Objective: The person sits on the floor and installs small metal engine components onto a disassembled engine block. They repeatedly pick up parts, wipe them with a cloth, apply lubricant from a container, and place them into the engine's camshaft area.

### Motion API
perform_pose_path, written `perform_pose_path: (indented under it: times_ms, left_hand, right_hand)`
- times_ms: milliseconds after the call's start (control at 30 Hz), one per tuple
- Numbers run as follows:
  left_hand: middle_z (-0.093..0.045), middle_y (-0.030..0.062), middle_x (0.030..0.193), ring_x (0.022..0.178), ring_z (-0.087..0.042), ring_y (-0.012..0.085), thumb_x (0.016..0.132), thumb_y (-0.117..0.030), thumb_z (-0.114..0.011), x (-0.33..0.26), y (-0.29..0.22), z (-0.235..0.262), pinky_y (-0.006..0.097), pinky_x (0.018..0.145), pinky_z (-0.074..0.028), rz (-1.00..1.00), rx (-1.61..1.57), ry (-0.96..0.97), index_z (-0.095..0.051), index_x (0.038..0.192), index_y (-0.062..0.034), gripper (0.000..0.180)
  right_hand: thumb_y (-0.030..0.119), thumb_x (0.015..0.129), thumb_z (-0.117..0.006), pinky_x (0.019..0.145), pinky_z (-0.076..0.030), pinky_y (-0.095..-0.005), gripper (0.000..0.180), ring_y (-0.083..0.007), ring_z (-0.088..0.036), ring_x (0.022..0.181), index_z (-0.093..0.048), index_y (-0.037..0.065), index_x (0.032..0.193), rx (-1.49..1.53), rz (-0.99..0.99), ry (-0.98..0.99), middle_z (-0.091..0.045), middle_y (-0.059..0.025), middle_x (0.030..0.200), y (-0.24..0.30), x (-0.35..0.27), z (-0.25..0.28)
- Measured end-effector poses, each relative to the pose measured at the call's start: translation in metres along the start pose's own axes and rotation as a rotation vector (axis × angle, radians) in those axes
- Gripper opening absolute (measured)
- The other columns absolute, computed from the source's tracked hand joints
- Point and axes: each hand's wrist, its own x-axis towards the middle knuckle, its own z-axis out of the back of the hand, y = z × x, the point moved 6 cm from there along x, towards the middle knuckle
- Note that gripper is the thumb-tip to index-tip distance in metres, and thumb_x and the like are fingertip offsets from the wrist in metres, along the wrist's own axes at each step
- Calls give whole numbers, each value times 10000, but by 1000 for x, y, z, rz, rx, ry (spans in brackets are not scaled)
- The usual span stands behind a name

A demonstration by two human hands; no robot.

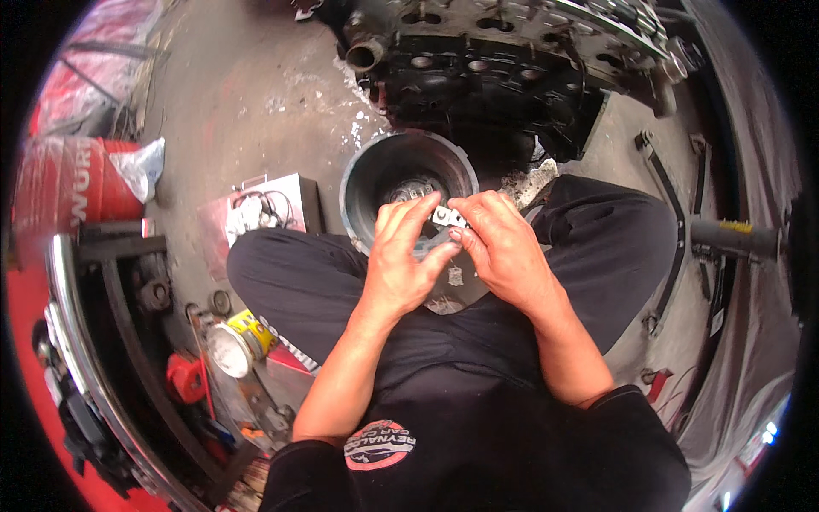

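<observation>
Metal clip (447, 217) sits clamped in both hands' grip, left hand (401, 256) and right hand (503, 247), above a grey drum (367, 175).

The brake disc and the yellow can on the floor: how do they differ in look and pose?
1. The brake disc is dark grey metal; the yellow can has a bright yellow wall and a pale end.
2. The disc lies flat with its hollow side up; the can lies on its side.
3. The disc sits in front of the knees, just beyond the hands; the can lies to the person's left.
Both are round and rest on the floor.
</observation>
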Motion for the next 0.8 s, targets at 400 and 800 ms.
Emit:
perform_pose_path:
  times_ms: [400, 800]
  left_hand:
    - [-685, 125, 1032, 1003, -630, 308, 770, -16, -776, 4, -8, 4, 400, 890, -513, 5, -15, -224, -694, 1024, -25, 267]
    - [-655, 137, 954, 917, -609, 334, 697, 18, -782, 14, -36, -3, 430, 845, -502, -138, 151, -379, -639, 987, -24, 326]
  right_hand:
    - [119, 895, -748, 1000, -487, -413, 583, -360, -570, 1204, -531, 17, 1427, 179, -50, -269, -533, -212, 1370, -9, -6, 10]
    - [153, 1004, -659, 812, -553, -342, 584, -217, -652, 970, -426, -45, 1502, 609, -320, -247, -595, -174, 1209, -19, -13, -16]
